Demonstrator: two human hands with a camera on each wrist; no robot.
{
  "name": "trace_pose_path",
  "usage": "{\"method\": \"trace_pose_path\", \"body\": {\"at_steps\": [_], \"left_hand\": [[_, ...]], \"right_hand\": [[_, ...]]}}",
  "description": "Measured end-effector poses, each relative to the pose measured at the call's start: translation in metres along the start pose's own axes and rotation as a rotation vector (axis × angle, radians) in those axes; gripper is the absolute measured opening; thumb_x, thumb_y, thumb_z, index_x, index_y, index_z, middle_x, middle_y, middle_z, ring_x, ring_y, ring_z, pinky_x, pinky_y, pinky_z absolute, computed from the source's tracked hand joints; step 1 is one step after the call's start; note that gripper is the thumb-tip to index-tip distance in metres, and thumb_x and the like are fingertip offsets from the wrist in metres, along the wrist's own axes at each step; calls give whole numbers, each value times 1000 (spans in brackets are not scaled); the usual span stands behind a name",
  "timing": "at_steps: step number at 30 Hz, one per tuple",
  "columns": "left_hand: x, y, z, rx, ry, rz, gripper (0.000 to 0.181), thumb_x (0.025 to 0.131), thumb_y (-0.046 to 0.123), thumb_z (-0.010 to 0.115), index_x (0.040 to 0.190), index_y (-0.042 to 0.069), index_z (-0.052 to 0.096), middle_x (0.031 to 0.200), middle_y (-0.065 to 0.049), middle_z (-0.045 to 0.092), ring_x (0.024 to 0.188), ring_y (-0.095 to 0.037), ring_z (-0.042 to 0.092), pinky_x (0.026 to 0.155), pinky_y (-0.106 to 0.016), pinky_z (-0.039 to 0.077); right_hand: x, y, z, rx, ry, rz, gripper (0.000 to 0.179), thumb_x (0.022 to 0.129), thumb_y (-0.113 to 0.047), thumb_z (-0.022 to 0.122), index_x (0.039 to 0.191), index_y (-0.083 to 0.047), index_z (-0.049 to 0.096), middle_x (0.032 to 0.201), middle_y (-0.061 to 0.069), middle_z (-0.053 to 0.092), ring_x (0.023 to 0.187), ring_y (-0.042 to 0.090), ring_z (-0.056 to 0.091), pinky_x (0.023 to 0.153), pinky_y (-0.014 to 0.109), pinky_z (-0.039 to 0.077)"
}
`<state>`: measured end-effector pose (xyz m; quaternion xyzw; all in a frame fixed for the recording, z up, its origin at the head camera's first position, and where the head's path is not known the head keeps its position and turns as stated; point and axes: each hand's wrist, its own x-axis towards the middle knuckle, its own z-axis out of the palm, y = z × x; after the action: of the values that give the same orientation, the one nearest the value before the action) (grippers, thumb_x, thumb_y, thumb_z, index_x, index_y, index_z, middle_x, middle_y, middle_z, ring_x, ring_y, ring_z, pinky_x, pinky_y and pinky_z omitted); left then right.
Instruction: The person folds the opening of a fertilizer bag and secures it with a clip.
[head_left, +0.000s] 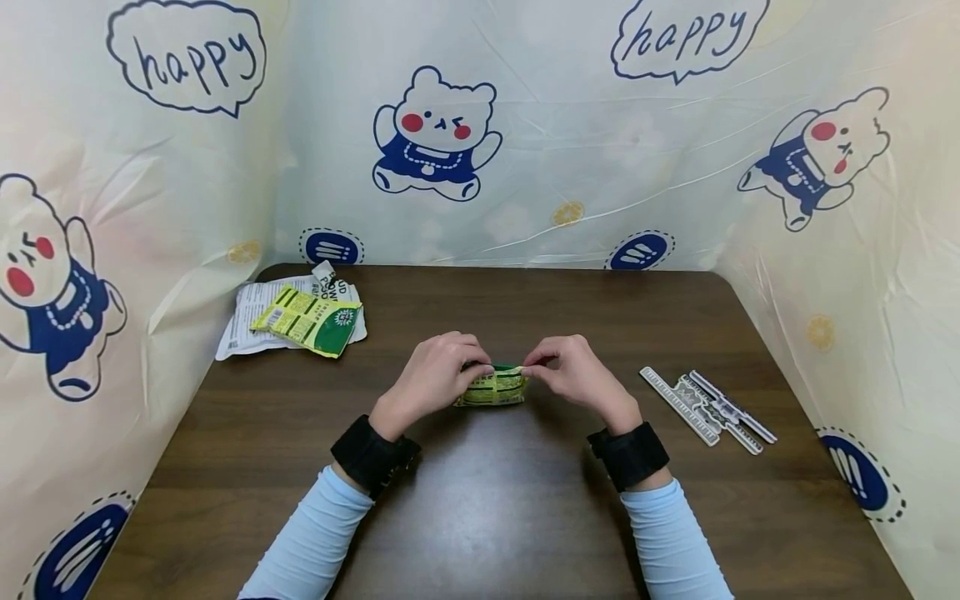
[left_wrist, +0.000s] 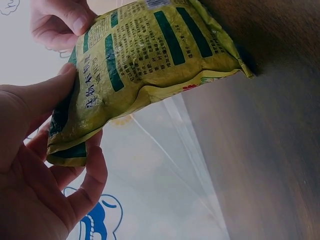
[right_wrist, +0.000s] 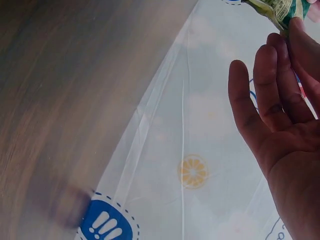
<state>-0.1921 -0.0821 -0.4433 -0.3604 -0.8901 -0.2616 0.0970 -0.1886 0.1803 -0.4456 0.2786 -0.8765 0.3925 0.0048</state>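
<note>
A yellow-green printed packet (head_left: 491, 389) with dark green bands stands at the middle of the table, between both hands. My left hand (head_left: 438, 372) pinches its upper left corner between thumb and fingers. At the opposite upper corner, my right hand (head_left: 579, 375) pinches the edge with thumb and fingertips. In the left wrist view the packet (left_wrist: 150, 55) looks plump and sealed along its side, with the left thumb on its printed face. The right wrist view catches only a corner of the packet (right_wrist: 285, 10) above the right hand (right_wrist: 285, 100), whose other fingers are loosely extended.
At the back left, another green and yellow packet (head_left: 311, 321) lies on a white printed bag (head_left: 251, 321). Several white and grey flat strips (head_left: 708, 408) lie to the right of the right hand. A cartoon-printed sheet (head_left: 555, 158) hangs around the wooden table (head_left: 495, 517).
</note>
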Motion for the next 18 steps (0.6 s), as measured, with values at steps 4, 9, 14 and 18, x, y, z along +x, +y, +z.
{"method": "trace_pose_path", "body": {"at_steps": [4,9,14,18], "left_hand": [[-1,0,-1,15,3,8,7,96,24,78,94,18,83,89,4,75,84,-16,66,72,-38,58],[-1,1,-1,28,12,15,7,96,23,78,94,19,83,89,4,75,83,-15,66,71,-38,58],[-1,1,-1,26,12,13,8,96,23,78,94,19,83,89,4,74,84,-16,65,71,-38,58],[-1,2,-1,22,1,9,8,97,24,77,95,18,83,90,3,74,84,-16,65,72,-38,58]], "right_hand": [[0,0,0,-8,4,-39,5,92,-6,80,91,-10,82,85,4,78,76,14,69,69,41,61],[0,0,1,-15,22,-67,8,92,-4,79,89,-11,81,85,3,78,76,14,69,68,42,60],[1,0,3,4,21,-75,9,91,-1,78,88,-9,81,86,5,77,78,17,68,71,47,60],[1,1,4,5,15,-70,9,92,-1,78,88,-9,80,86,5,76,78,18,68,71,49,60]]}}
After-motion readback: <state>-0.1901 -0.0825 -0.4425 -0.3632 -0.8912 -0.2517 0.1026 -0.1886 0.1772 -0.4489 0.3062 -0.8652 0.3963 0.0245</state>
